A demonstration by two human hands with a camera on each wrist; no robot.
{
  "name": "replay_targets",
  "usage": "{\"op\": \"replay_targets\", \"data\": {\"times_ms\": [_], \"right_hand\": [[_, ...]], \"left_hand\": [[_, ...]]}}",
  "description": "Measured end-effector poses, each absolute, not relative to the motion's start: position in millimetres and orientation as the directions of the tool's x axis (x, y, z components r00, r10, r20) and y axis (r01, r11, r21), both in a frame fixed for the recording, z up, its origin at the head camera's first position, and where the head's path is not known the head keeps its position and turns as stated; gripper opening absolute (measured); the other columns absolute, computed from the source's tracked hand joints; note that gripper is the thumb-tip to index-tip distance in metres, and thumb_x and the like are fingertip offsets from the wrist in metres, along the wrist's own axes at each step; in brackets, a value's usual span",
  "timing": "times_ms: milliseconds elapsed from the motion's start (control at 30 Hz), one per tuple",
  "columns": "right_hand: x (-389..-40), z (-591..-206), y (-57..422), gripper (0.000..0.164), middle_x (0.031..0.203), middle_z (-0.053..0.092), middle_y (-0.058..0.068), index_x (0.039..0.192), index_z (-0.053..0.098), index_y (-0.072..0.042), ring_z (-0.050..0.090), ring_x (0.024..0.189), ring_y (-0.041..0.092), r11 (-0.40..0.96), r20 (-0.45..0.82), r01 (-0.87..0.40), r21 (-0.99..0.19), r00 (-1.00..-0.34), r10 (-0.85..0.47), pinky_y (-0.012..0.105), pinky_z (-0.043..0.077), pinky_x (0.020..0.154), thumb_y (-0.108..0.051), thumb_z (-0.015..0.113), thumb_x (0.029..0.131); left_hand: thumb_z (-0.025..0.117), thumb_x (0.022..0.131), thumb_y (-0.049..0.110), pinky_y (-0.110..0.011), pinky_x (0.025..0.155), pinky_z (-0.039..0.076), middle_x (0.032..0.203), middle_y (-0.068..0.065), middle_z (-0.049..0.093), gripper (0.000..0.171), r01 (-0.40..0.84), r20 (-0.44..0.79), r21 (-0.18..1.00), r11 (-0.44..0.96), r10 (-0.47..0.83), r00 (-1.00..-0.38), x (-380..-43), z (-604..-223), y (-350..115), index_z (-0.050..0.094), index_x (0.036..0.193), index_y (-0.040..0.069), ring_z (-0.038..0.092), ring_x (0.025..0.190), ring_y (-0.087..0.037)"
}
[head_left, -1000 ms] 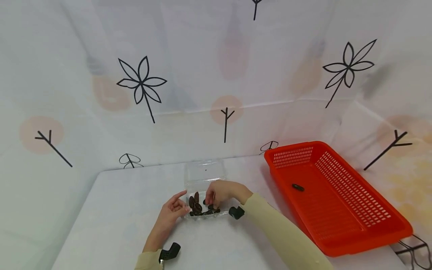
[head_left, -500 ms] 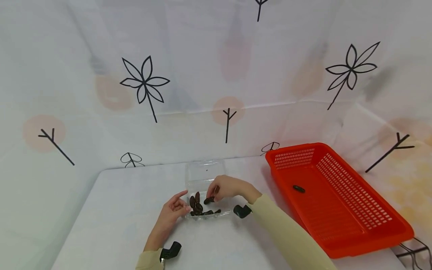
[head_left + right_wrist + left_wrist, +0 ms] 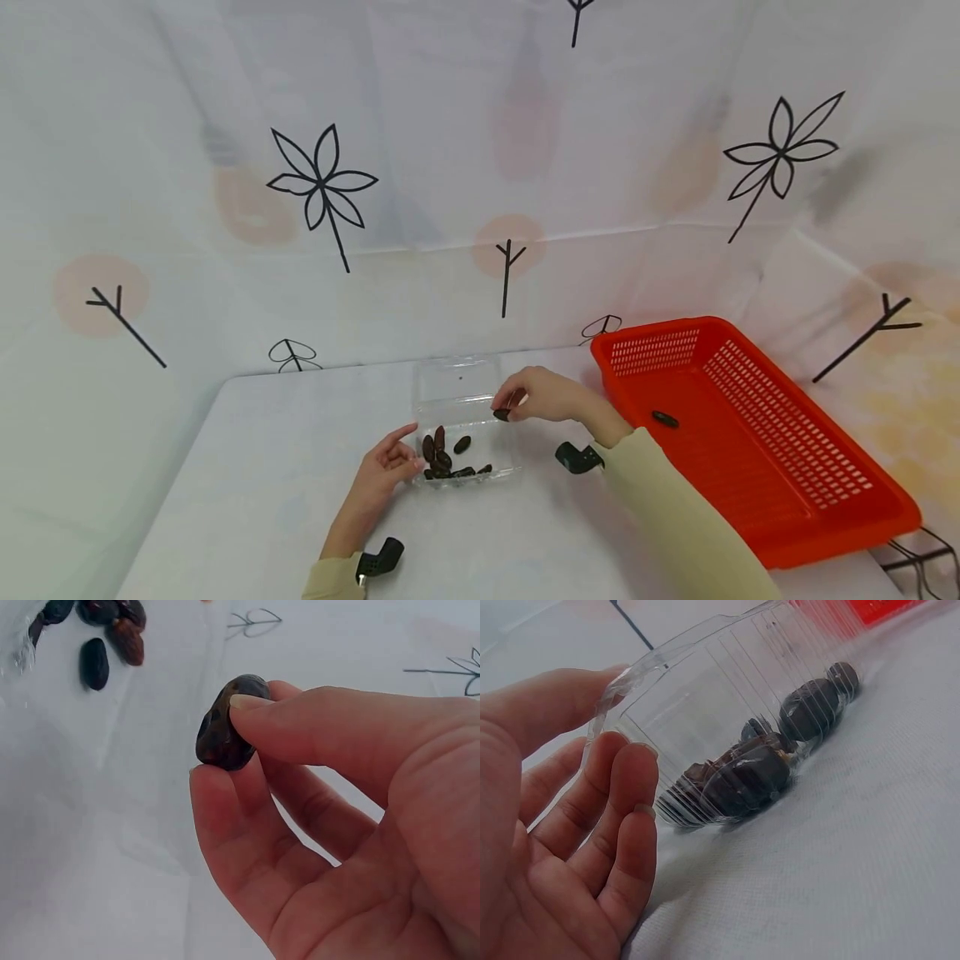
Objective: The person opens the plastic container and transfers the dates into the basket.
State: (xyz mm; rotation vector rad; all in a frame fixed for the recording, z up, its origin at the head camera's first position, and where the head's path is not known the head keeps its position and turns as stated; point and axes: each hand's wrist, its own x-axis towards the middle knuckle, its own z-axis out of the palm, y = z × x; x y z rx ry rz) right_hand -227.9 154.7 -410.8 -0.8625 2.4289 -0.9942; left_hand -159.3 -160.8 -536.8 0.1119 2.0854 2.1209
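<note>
My right hand (image 3: 551, 396) pinches a dark brown date (image 3: 229, 724) between thumb and fingers, raised over the right side of a hinged clear plastic box (image 3: 504, 450). In the right wrist view, the date's skin looks wrinkled and glossy. My left hand (image 3: 382, 471) holds the box's left edge, the clear rim passing between its digits in the left wrist view. Several dates (image 3: 750, 780) lie in the box, mostly toward its left and front; one date (image 3: 462, 444) sits apart near the middle. The lid (image 3: 457, 379) is folded back on the table.
A red plastic basket (image 3: 738, 521) with slotted sides stands on the right, a single dark date (image 3: 664, 419) lying on its floor. White cloth covers the table (image 3: 262, 467). A patterned sheet (image 3: 420, 292) hangs behind it.
My right hand has lifted a date out of the box and moved up and right with it. Another date now shows where the hand was. The left hand stays put.
</note>
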Motion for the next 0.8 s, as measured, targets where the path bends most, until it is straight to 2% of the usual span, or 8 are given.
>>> {"op": "replay_targets", "data": {"times_ms": [267, 433, 533, 700, 800], "right_hand": [[-218, -396, 201, 0.022, 0.103, 0.069, -0.002, 0.112, 0.074, -0.007, 0.062, 0.098, 0.021, 0.606, -0.105, -0.343, -0.718, -0.807, -0.581, 0.037, 0.052, 0.084, -0.003, 0.068, 0.091], [-210, -388, 239, 0.024, 0.103, 0.070, 0.000, 0.114, 0.073, -0.009, 0.065, 0.095, 0.022, 0.631, -0.100, -0.266, -0.729, -0.870, -0.483, 0.038, 0.052, 0.082, -0.006, 0.068, 0.091], [-205, -384, 260, 0.025, 0.107, 0.070, 0.002, 0.116, 0.073, -0.012, 0.064, 0.099, 0.023, 0.654, -0.089, -0.237, -0.718, -0.901, -0.424, 0.038, 0.051, 0.082, -0.008, 0.069, 0.091], [-201, -381, 296, 0.029, 0.118, 0.068, 0.006, 0.121, 0.072, -0.009, 0.059, 0.110, 0.028, 0.679, -0.044, -0.233, -0.696, -0.930, -0.364, 0.037, 0.050, 0.086, -0.012, 0.071, 0.092], [-202, -386, 318, 0.029, 0.116, 0.068, 0.009, 0.120, 0.071, -0.006, 0.060, 0.106, 0.029, 0.692, -0.023, -0.219, -0.688, -0.946, -0.322, 0.034, 0.051, 0.084, -0.013, 0.072, 0.092]], "left_hand": [[0.076, 0.085, 0.001, -0.024, 0.067, 0.045, 0.087, -0.005, 0.058, 0.061, -0.057, -0.051, 0.998, -0.033, 0.171, -0.984, -159, -540, -160, 0.053, 0.142, 0.005, 0.056, 0.073, -0.013], [0.077, 0.086, 0.003, -0.024, 0.068, 0.046, 0.088, -0.006, 0.058, 0.061, -0.061, -0.057, 0.998, -0.017, 0.172, -0.983, -158, -538, -161, 0.053, 0.142, 0.006, 0.056, 0.074, -0.013], [0.077, 0.086, 0.003, -0.025, 0.069, 0.046, 0.089, -0.006, 0.058, 0.063, -0.068, -0.067, 0.998, -0.002, 0.174, -0.983, -158, -535, -163, 0.051, 0.143, 0.005, 0.056, 0.075, -0.013], [0.077, 0.085, 0.004, -0.025, 0.070, 0.046, 0.090, -0.006, 0.058, 0.063, -0.078, -0.074, 0.997, -0.012, 0.172, -0.982, -159, -535, -164, 0.051, 0.143, 0.006, 0.057, 0.076, -0.013], [0.077, 0.085, 0.004, -0.025, 0.070, 0.046, 0.090, -0.006, 0.058, 0.063, -0.079, -0.073, 0.997, -0.023, 0.176, -0.982, -160, -535, -163, 0.051, 0.143, 0.005, 0.057, 0.076, -0.013]]}}
